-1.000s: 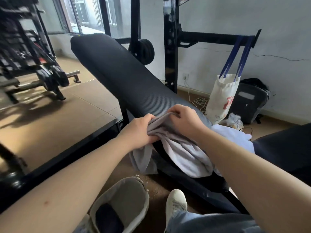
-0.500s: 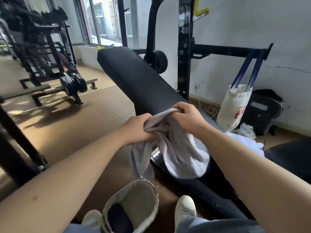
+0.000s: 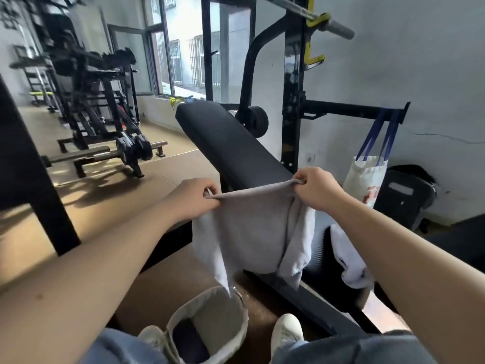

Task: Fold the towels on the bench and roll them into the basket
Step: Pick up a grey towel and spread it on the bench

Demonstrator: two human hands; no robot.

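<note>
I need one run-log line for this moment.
left hand: pinches top edge of grey towel | right hand: pinches same edge | grey towel: stretched, hanging | white towel: on bench | basket: on floor

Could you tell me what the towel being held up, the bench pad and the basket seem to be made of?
Towel: soft grey cloth, likely cotton or microfibre; it drapes limply. Bench pad: smooth matte black cover, possibly vinyl, over padding. Basket: pale fabric, perhaps canvas; its rim sags.
</note>
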